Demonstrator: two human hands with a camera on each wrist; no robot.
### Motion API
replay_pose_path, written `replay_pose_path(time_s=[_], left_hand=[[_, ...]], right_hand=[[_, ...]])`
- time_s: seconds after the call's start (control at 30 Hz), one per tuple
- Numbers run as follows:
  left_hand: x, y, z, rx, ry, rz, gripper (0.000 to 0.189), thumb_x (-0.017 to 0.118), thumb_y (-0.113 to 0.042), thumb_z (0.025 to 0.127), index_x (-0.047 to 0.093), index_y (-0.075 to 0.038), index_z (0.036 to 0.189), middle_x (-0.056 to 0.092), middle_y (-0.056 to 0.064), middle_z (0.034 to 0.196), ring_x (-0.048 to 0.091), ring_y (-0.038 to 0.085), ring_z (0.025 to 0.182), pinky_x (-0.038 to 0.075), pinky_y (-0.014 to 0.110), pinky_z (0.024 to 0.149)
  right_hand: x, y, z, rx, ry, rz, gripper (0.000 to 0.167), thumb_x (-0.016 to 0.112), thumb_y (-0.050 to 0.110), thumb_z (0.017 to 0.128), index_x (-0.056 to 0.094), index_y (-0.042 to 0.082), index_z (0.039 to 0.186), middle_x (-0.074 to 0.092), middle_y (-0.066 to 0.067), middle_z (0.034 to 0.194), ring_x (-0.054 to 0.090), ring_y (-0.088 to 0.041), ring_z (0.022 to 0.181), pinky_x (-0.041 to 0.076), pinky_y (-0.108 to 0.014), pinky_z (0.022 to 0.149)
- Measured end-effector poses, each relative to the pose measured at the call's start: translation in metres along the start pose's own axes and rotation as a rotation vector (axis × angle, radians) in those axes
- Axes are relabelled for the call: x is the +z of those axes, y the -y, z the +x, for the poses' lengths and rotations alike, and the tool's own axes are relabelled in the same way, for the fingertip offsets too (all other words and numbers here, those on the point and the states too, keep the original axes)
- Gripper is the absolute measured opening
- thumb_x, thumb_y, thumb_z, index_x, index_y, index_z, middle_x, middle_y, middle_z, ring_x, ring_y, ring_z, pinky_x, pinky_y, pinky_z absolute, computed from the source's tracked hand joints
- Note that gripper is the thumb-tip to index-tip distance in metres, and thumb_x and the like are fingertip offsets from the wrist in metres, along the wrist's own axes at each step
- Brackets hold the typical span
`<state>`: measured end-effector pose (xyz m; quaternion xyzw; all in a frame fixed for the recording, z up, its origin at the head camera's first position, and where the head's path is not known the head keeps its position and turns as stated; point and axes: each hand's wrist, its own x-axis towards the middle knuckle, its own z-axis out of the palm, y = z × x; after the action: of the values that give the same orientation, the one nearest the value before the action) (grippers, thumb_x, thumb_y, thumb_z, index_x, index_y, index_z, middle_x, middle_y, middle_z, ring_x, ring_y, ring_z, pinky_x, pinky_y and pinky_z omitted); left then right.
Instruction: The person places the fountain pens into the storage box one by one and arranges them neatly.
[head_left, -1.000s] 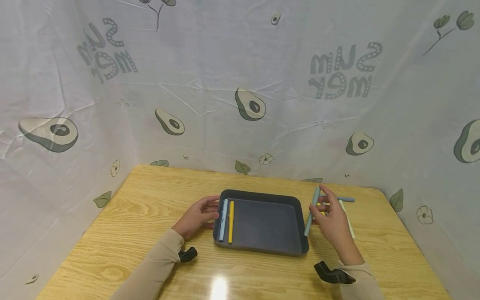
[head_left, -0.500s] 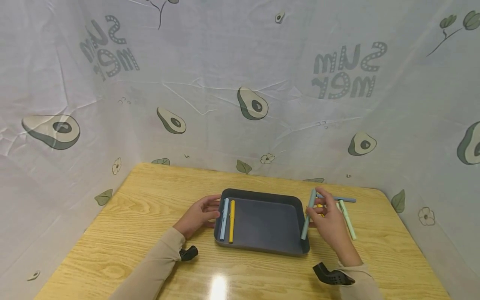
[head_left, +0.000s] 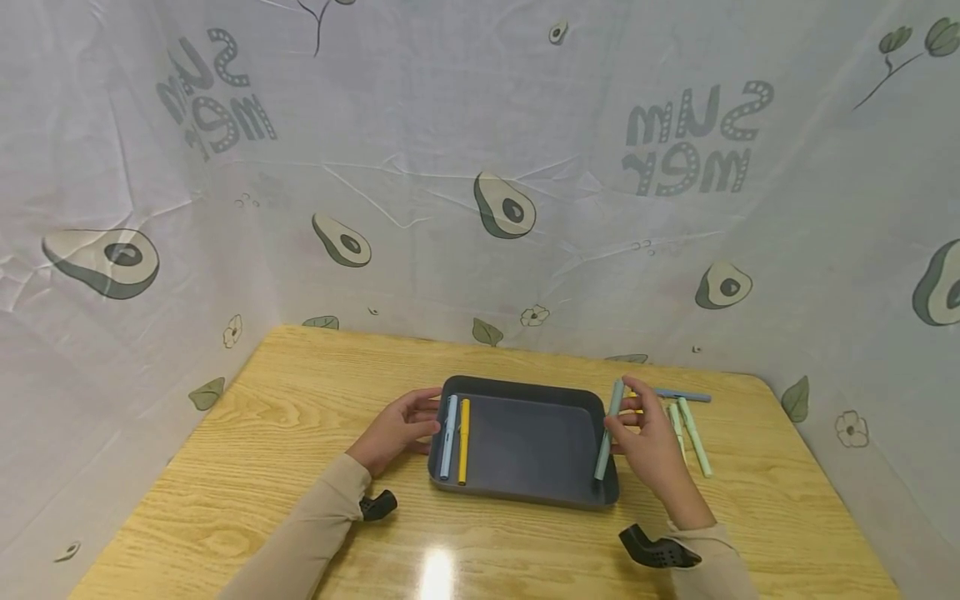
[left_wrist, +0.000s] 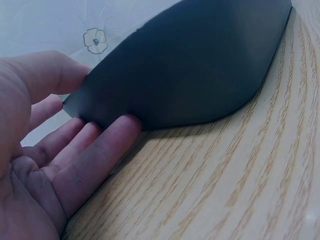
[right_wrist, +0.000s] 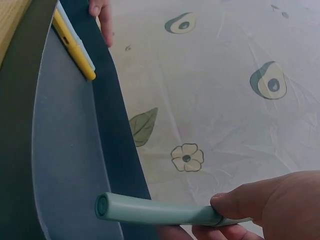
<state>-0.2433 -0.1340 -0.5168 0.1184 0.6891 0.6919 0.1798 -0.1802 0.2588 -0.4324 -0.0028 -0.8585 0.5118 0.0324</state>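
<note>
My right hand (head_left: 645, 437) pinches a grey-green pen (head_left: 609, 433) between thumb and fingers above the right end of a dark grey tray (head_left: 532, 496). The pen is tilted; its lower end is over the tray's inside. In the right wrist view, the capped pen (right_wrist: 155, 209) points across the tray's wall. At the tray's left end, my left hand (head_left: 397, 429) holds the rim, thumb at the edge and fingers against the outer wall (left_wrist: 190, 75). A light blue pen (head_left: 448, 437) and a yellow pen (head_left: 464, 442) lie side by side along the tray's left side.
Right of the tray, two pale green pens (head_left: 696, 437) and a blue pen (head_left: 684, 395) lie on the wooden table (head_left: 510, 550). A yellow piece there is mostly hidden behind my right hand. A printed white curtain (head_left: 420, 275) encloses the table's back and sides.
My right hand has carried the grey-green pen leftward, from the tray's right edge to over its inside. More of the pale green pens shows. My left hand stays at the tray.
</note>
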Motion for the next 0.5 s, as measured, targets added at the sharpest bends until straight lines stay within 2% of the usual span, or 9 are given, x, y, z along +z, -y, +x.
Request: replay_pose_path(time_s=[0.33, 0.5], left_hand=[[-0.001, 0.003, 0.002, 0.006, 0.001, -0.004, 0.064, 0.07, -0.009, 0.099, 0.043, -0.015, 0.157, 0.052, 0.019, 0.147, 0.061, 0.028, 0.124, 0.061, 0.045, 0.084], [-0.002, 0.003, 0.002, 0.007, 0.002, -0.005, 0.064, 0.069, -0.009, 0.099, 0.043, -0.016, 0.157, 0.052, 0.019, 0.147, 0.061, 0.029, 0.124, 0.061, 0.045, 0.085]], right_hand=[[0.007, 0.002, -0.001, 0.017, -0.011, -0.045, 0.072, 0.062, 0.005, 0.103, 0.024, 0.014, 0.163, 0.046, -0.019, 0.133, 0.058, -0.032, 0.112, 0.061, -0.034, 0.073], [0.011, 0.002, 0.001, 0.002, 0.007, -0.019, 0.071, 0.063, 0.005, 0.102, 0.026, 0.012, 0.163, 0.048, -0.019, 0.13, 0.061, -0.026, 0.107, 0.062, -0.037, 0.073]])
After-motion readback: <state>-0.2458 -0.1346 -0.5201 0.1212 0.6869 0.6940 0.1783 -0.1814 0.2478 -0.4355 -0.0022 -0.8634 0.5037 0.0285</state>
